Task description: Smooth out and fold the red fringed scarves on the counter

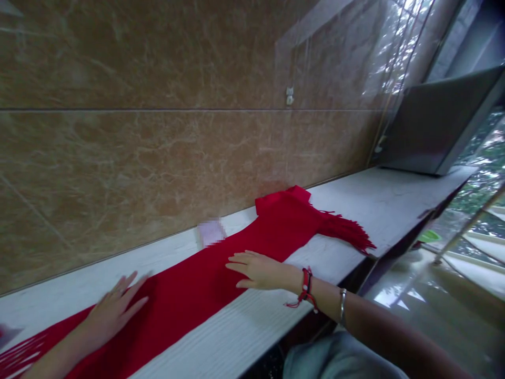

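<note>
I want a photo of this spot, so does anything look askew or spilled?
The scarf looks askew: its right end is crumpled, folded beside the wall, with the fringe bunched near the edge of the counter, while the middle lies fairly flat. No spill shows.

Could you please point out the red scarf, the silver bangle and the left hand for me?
Red scarf (177,295): head view, on its flat middle stretch.
Silver bangle (343,308): head view, on its band.
Left hand (108,310): head view, on the back of the hand.
</note>
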The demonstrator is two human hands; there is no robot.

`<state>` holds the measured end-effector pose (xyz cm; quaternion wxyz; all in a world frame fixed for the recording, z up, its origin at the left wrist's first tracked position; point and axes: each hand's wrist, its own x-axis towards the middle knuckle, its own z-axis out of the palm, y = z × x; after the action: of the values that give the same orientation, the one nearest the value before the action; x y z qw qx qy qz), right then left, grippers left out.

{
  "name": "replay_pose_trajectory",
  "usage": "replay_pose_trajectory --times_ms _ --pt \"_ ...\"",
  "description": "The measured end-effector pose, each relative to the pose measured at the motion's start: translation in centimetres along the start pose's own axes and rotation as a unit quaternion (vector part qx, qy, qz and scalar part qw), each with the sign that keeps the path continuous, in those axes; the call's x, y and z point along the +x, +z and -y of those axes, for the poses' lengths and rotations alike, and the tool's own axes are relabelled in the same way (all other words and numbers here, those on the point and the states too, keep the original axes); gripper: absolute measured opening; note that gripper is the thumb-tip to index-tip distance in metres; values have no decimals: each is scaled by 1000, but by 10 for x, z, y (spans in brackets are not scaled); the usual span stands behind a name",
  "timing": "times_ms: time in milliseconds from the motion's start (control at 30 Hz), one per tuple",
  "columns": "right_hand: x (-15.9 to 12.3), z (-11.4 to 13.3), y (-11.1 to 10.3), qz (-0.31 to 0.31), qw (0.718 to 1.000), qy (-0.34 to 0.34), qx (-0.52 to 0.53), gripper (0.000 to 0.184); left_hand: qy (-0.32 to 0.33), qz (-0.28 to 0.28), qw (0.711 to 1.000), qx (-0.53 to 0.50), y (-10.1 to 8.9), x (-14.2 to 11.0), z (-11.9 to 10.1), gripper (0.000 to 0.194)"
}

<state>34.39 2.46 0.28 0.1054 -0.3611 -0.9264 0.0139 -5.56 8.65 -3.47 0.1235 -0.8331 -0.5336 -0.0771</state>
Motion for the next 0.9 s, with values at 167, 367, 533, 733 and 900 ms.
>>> replay_pose_trajectory --times_ms 167,367,533,733,900 --pt "-25 5 -10 -1 996 -46 -73 22 67 81 989 -102 -30 76 -63 51" --pt "-20 19 -3 -11 984 -84 -160 15 -12 183 966 -181 -39 113 -86 39" --pt "-11 21 7 -44 981 -78 -173 14 -9 228 943 -243 -38 123 -82 39" --pt "-5 32 16 -82 981 -66 -161 15 -20 244 921 -304 -35 138 -93 41" --pt "9 52 21 -92 979 -88 -158 13 -17 261 901 -345 -36 142 -98 32"
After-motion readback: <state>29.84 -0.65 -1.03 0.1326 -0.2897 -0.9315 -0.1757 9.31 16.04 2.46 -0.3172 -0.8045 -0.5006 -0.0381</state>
